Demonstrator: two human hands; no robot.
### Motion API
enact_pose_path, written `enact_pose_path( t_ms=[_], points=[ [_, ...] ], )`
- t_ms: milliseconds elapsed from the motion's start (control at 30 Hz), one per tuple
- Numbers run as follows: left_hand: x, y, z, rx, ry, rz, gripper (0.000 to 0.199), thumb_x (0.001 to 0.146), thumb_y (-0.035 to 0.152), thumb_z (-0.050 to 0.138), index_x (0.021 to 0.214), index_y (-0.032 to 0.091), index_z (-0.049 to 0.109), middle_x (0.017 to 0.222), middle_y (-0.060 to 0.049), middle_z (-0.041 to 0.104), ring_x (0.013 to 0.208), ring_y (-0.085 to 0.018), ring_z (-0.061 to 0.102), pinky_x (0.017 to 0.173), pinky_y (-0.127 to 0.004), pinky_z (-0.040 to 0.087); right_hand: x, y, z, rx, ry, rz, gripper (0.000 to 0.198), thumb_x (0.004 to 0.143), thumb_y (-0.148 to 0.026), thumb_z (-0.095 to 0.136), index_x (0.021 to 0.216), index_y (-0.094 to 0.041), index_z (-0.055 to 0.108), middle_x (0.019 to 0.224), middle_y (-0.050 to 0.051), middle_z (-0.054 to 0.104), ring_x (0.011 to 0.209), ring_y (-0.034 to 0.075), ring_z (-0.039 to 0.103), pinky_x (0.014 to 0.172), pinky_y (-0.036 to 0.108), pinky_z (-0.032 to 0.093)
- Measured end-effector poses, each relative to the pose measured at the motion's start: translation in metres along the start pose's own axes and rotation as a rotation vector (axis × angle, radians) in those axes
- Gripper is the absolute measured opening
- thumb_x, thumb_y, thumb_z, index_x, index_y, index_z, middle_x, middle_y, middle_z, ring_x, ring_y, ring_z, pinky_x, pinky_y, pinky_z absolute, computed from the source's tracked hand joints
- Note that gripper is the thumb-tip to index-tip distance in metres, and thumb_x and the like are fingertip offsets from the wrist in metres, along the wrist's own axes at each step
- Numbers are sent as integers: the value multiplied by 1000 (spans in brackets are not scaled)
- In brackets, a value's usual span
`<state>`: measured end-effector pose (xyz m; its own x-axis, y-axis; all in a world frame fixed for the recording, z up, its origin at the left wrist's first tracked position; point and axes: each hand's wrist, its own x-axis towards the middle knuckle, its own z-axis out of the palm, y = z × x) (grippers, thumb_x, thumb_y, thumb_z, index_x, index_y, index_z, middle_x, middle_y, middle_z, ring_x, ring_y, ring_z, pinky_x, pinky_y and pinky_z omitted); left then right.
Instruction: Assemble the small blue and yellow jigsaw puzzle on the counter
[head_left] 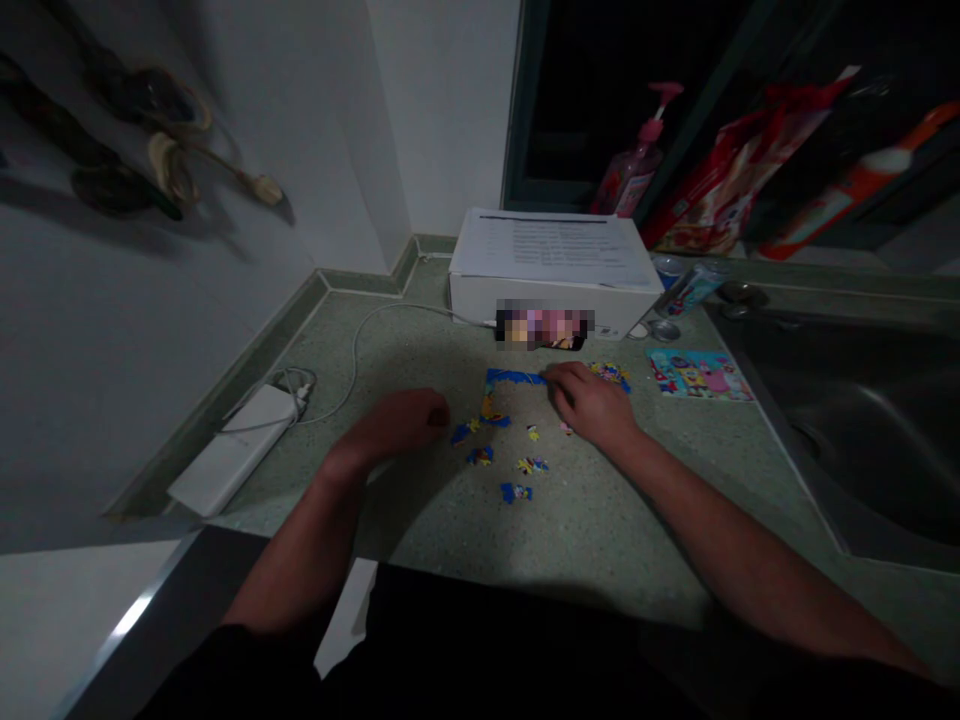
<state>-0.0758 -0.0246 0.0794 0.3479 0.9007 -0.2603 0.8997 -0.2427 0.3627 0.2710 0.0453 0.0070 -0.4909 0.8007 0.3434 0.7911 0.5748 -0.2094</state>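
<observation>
On the speckled counter lies a partly joined jigsaw puzzle point(492, 398), a blue strip along the top with a yellow and blue strip down its left side. My right hand point(596, 405) rests at the right end of the top strip, its fingertips closed on a blue puzzle piece point(538, 378) there. To the left of the puzzle, my left hand point(409, 415) is curled shut, and nothing shows in it. Loose puzzle pieces point(481, 456) lie below the strips, among them a blue one point(517, 492) nearest me. A heap of pieces point(611, 376) sits just beyond my right hand.
A white box point(555, 285) with a printed sheet stands behind, a blurred-out phone point(544, 327) leaning against it. A colourful picture card point(699, 374) lies beside the metal sink point(862, 430). At left is a white power bank-like block point(238, 445) with a cable.
</observation>
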Motion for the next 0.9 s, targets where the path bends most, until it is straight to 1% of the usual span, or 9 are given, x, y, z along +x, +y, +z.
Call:
enact_pose_path(
  t_ms=[100, 200, 300, 400, 500, 633, 767, 833, 900],
  points=[
    [-5, 4, -2, -17, 42, 45, 27, 96, 20, 55, 102, 26, 81, 106, -5, 85, 92, -25, 76, 85, -41, 59, -1, -1, -1, -6, -7, 2, 35, 108, -22, 55, 129, -21, 83, 133, 14, 82, 107, 28, 81, 78, 37, 61],
    [-7, 4, -2, -9, 79, 71, 23, 94, 21, 58, 98, 29, 79, 104, -4, 84, 91, -25, 75, 84, -43, 60, -2, -3, -3, -13, -14, -2, 34, 108, -21, 54, 128, -21, 82, 132, 14, 82, 108, 28, 81, 79, 37, 61],
    [-5, 1, 2, -19, 75, 52, 20, 90, 21, 60, 97, 27, 79, 98, -7, 84, 86, -28, 74, 82, -45, 61, -3, -7, -6, -11, -6, -8, 34, 108, -21, 54, 128, -21, 82, 133, 14, 82, 109, 28, 81, 80, 37, 62],
    [-3, 2, 5, -53, 68, 51, 23, 95, 25, 57, 99, 28, 79, 92, -6, 83, 83, -28, 74, 80, -46, 62, -3, -16, -11, -22, 2, 1, 34, 108, -21, 55, 128, -23, 82, 131, 13, 82, 107, 27, 80, 79, 37, 61],
    [0, 8, 7, -112, 86, 88, 28, 99, 30, 54, 110, 33, 80, 95, -2, 84, 86, -27, 75, 81, -47, 62, -8, -29, -15, -36, -48, -4, 31, 110, -23, 56, 125, -24, 83, 126, 11, 83, 103, 26, 80, 80, 36, 61],
    [8, 21, 14, -132, 101, 54, 38, 96, 26, 58, 123, 36, 83, 100, -4, 85, 90, -29, 76, 87, -51, 64, -20, -43, -16, 0, -113, -44, 31, 112, -25, 54, 123, -28, 82, 122, 8, 84, 103, 24, 81, 81, 34, 62],
    [14, 29, 22, -78, 158, 75, 37, 101, 23, 56, 121, 37, 84, 106, -2, 86, 90, -27, 77, 85, -46, 67, -28, -48, -13, 26, -121, -59, 32, 112, -24, 52, 122, -31, 82, 122, 8, 84, 99, 24, 81, 81, 36, 62],
    [16, 30, 26, -139, 166, 77, 33, 103, 24, 55, 117, 34, 83, 108, -3, 86, 90, -25, 78, 84, -43, 68, -29, -47, -13, 28, -125, -53, 32, 113, -25, 51, 122, -30, 82, 121, 8, 84, 98, 24, 81, 81, 35, 62],
    [17, 31, 30, -256, 165, 80, 28, 104, 27, 57, 115, 32, 82, 110, -4, 86, 94, -25, 80, 88, -45, 69, -28, -45, -14, 19, -132, -43, 32, 114, -26, 51, 123, -29, 82, 117, 8, 84, 96, 23, 80, 81, 35, 61]
  ],
)
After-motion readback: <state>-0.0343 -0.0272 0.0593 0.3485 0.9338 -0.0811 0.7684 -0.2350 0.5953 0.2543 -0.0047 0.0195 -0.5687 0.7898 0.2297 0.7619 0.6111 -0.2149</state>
